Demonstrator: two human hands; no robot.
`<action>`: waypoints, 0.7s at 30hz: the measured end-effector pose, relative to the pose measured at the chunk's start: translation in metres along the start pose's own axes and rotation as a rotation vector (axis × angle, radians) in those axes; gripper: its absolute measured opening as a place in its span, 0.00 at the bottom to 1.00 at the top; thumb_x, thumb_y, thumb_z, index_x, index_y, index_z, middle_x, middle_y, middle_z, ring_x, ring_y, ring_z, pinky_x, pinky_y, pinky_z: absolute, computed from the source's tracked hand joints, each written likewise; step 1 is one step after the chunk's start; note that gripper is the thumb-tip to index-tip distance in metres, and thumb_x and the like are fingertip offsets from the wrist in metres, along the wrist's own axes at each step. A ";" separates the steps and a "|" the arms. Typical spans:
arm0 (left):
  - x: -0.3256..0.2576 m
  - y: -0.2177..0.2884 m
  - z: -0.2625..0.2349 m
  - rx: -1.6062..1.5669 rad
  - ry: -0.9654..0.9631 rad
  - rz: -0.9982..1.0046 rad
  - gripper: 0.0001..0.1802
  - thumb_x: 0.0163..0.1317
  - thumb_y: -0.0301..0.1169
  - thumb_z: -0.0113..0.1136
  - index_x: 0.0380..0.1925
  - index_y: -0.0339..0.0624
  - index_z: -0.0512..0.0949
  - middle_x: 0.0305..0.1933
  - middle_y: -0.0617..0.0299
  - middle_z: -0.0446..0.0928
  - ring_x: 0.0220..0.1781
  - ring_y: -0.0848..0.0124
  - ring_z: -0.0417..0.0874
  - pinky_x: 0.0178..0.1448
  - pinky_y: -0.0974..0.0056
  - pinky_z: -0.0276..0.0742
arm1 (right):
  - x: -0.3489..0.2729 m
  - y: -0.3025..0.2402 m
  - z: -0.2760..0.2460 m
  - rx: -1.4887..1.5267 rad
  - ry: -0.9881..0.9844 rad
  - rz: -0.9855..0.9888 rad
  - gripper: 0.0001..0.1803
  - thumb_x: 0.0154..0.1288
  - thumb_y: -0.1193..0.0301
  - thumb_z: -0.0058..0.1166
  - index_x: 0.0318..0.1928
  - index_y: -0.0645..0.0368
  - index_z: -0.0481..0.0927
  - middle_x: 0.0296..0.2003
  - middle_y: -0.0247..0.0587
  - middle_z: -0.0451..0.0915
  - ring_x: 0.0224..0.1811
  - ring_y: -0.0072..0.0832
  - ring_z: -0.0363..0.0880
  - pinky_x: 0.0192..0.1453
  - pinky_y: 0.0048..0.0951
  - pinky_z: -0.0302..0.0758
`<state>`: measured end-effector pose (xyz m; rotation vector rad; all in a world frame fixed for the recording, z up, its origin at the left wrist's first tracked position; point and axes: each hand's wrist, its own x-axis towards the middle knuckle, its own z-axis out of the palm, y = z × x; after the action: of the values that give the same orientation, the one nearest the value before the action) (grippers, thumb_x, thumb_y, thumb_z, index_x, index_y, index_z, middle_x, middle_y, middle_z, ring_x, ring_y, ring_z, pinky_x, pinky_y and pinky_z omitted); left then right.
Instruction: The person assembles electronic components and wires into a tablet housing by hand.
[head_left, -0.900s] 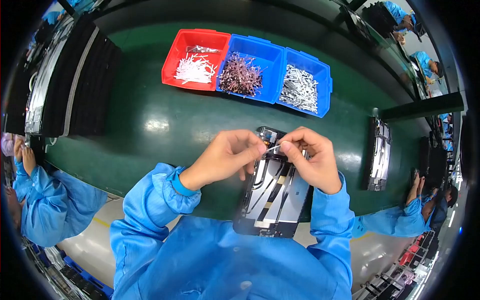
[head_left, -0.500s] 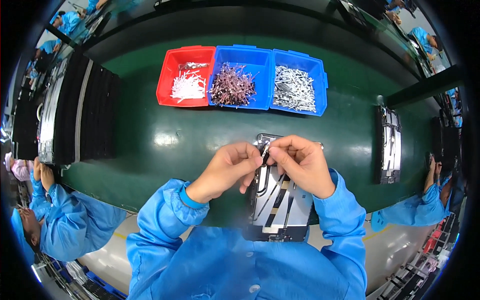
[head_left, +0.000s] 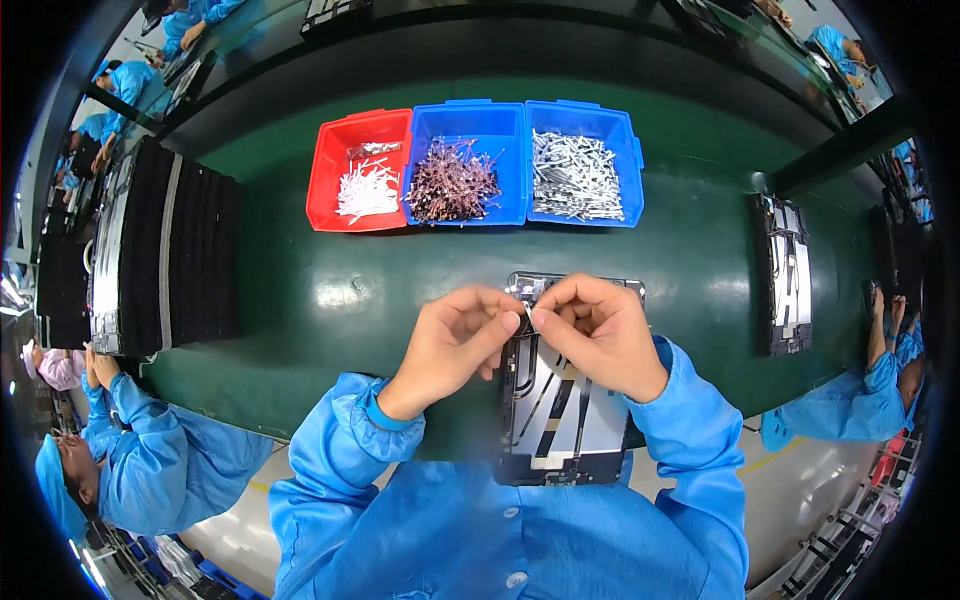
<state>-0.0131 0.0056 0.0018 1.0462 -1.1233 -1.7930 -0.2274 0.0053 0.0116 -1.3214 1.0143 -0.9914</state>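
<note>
Below me lies an opened tablet, its dark frame around a white inner panel crossed by black strips. Over its upper left part, my left hand and my right hand meet fingertip to fingertip. Both pinch a small whitish strip between thumb and forefinger. Fingers cover most of that strip, so its full shape is hidden. My right hand also covers part of the tablet's upper half.
A red bin holds white strips; one blue bin holds brownish thin parts, another silvery-white strips. Dark devices stand stacked at left. Another opened tablet lies at right. Co-workers sit at both sides.
Between my fingertips, the dark-and-white piece that stood out before now shows only as a short whitish strip. My fingers have drawn closer to the tablet. The whole view has shifted slightly.
</note>
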 end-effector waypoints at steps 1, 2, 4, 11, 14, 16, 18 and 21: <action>0.000 0.000 -0.001 0.003 0.001 0.000 0.10 0.74 0.33 0.63 0.48 0.39 0.80 0.30 0.68 0.81 0.26 0.83 0.77 0.24 0.75 0.73 | 0.000 -0.003 0.000 -0.012 -0.026 0.063 0.04 0.71 0.75 0.64 0.41 0.62 0.82 0.31 0.25 0.81 0.26 0.08 0.72 0.28 0.16 0.68; 0.000 0.000 -0.002 -0.002 0.003 0.004 0.10 0.74 0.33 0.63 0.48 0.38 0.81 0.31 0.67 0.81 0.25 0.83 0.77 0.24 0.75 0.72 | 0.000 -0.004 0.001 -0.009 -0.026 0.061 0.04 0.71 0.75 0.64 0.41 0.62 0.82 0.31 0.25 0.81 0.26 0.08 0.72 0.28 0.16 0.68; 0.000 0.000 -0.004 -0.006 0.007 0.011 0.10 0.74 0.33 0.63 0.47 0.38 0.81 0.31 0.67 0.81 0.25 0.83 0.77 0.23 0.75 0.71 | 0.000 -0.007 0.002 -0.227 -0.032 -0.007 0.04 0.67 0.76 0.66 0.38 0.62 0.83 0.28 0.25 0.81 0.23 0.08 0.69 0.25 0.17 0.65; 0.002 0.005 -0.023 -0.172 -0.077 -0.252 0.05 0.71 0.28 0.64 0.39 0.39 0.85 0.28 0.69 0.80 0.20 0.84 0.72 0.19 0.75 0.60 | 0.002 -0.010 -0.001 -0.533 -0.136 -0.399 0.06 0.59 0.78 0.70 0.36 0.61 0.85 0.34 0.36 0.82 0.19 0.18 0.71 0.24 0.23 0.69; 0.005 0.008 -0.026 -0.102 0.073 -0.178 0.05 0.71 0.29 0.64 0.38 0.40 0.85 0.24 0.72 0.77 0.19 0.85 0.69 0.19 0.75 0.57 | 0.007 -0.011 0.002 -0.510 -0.078 -0.603 0.05 0.60 0.78 0.69 0.36 0.62 0.85 0.37 0.40 0.82 0.24 0.18 0.74 0.25 0.23 0.70; 0.011 0.010 -0.029 0.013 0.459 0.097 0.07 0.73 0.30 0.59 0.38 0.40 0.84 0.16 0.74 0.68 0.12 0.84 0.58 0.15 0.72 0.49 | 0.003 -0.023 -0.004 -0.389 -0.107 -0.508 0.04 0.63 0.80 0.67 0.36 0.63 0.84 0.38 0.42 0.81 0.29 0.19 0.76 0.29 0.23 0.71; 0.023 0.019 -0.054 0.044 0.740 0.315 0.10 0.75 0.34 0.61 0.41 0.39 0.85 0.16 0.76 0.67 0.13 0.87 0.58 0.16 0.73 0.48 | -0.001 -0.023 -0.015 -0.270 0.036 -0.397 0.08 0.60 0.82 0.66 0.40 0.64 0.82 0.37 0.41 0.82 0.35 0.26 0.83 0.37 0.26 0.77; 0.029 0.022 -0.096 0.402 0.921 0.485 0.14 0.74 0.33 0.64 0.50 0.33 0.85 0.20 0.73 0.72 0.20 0.87 0.63 0.22 0.74 0.54 | -0.005 -0.017 -0.016 -0.023 0.116 -0.267 0.05 0.66 0.83 0.62 0.40 0.67 0.80 0.35 0.36 0.82 0.35 0.17 0.80 0.37 0.19 0.74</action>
<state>0.0672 -0.0570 -0.0113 1.4518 -1.0091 -0.5685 -0.2439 0.0057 0.0286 -1.4580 0.9537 -1.2734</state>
